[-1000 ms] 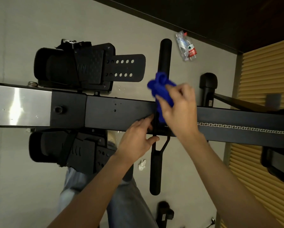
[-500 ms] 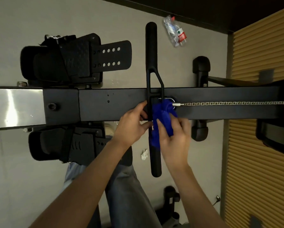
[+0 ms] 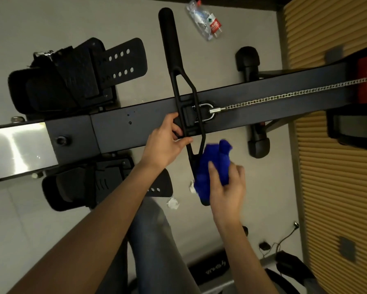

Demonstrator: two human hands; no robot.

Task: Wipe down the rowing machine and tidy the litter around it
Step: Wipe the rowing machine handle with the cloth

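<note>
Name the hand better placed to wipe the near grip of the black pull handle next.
Right, probably. The right hand grips the crumpled blue cloth there, while the left hand holds the black pull handle at its middle, steadying it.

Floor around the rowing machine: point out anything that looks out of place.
A crushed plastic bottle lies on the floor past the handle's far end, and crumpled white paper scraps sit by the near footrest. Both are loose litter.
</note>
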